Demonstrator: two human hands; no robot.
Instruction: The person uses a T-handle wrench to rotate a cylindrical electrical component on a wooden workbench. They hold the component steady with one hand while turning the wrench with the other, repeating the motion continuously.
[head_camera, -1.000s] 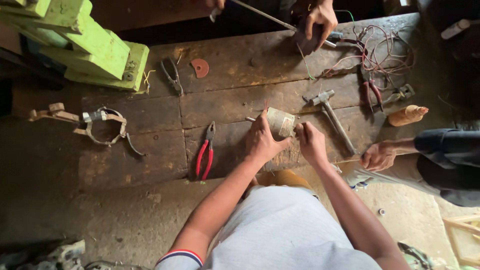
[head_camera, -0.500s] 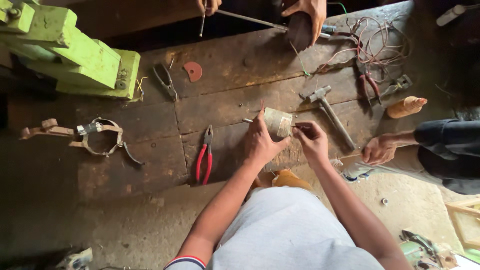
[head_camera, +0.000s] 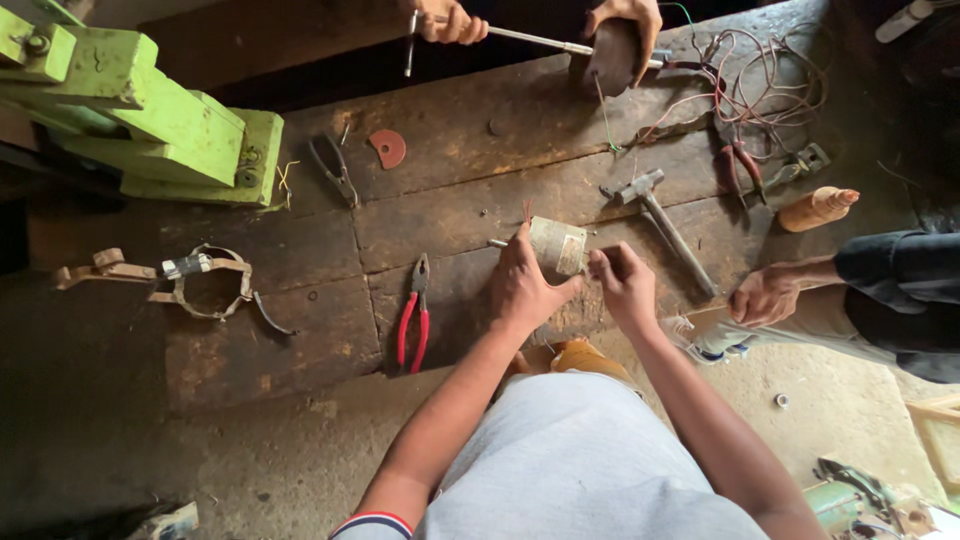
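Motor core (head_camera: 556, 245) pinned by left hand (head_camera: 525, 290), fingers wrapped round it; right hand (head_camera: 622, 285) pinching something at its end—could roll toward hammer (head_camera: 655, 215) if grip slackens.

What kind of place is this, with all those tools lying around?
Probably a repair workshop. A rough wooden workbench carries red pliers, a hammer and a tangle of wires. The person's left hand steadies a small metal cylinder, with the right hand beside it.
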